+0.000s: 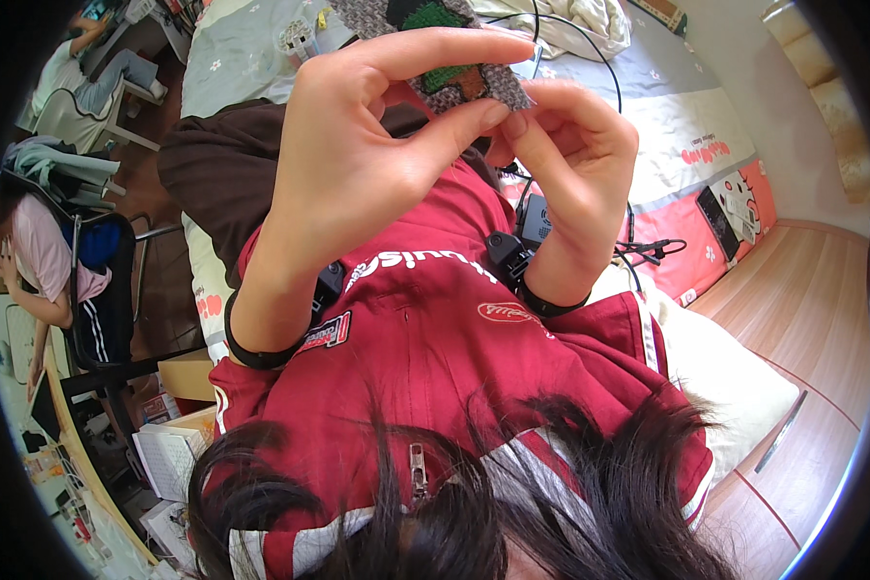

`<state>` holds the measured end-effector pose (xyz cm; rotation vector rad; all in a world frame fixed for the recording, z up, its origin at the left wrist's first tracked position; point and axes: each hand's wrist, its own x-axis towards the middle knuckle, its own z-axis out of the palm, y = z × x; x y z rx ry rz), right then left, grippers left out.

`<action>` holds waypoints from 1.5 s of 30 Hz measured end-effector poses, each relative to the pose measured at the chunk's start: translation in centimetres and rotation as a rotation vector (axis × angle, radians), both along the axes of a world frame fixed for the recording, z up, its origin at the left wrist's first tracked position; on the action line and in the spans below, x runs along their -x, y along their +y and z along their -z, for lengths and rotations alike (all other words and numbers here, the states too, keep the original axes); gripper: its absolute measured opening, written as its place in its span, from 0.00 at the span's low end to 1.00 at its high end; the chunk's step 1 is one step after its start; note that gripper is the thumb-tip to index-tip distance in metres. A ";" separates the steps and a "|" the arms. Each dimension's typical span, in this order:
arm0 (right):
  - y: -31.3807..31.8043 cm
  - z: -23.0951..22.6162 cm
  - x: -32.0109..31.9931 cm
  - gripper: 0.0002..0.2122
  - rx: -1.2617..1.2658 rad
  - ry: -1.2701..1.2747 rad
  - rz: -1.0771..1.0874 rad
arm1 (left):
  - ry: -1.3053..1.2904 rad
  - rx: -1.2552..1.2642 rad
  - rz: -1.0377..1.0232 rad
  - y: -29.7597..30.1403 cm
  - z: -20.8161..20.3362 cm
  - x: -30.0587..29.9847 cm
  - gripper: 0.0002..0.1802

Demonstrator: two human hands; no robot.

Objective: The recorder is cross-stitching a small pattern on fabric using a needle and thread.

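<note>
A grey piece of embroidered fabric (444,80) with green and brown stitching is raised in front of my chest; its top runs out of view. My left hand (358,145) holds it from the left, index finger stretched across it and thumb at the lower edge. At the lower right corner my right hand (575,145) pinches the fabric between thumb and fingers. The two thumb tips nearly meet there. Whether a needle or thread sits between the fingertips, I cannot make out.
I lean back on a bed (696,106) with patterned covers. Black cables (648,249) run along my right side, and a dark phone-like slab (717,220) lies farther right. A clear tub (297,41) of small items stands beyond my left hand. Two people sit at the left.
</note>
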<state>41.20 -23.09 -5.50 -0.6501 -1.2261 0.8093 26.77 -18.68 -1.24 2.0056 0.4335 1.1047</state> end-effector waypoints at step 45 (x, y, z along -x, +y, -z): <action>1.0 0.7 -1.0 0.08 -0.142 -0.078 -0.104 | 0.061 0.008 0.042 -0.2 -0.4 0.2 0.19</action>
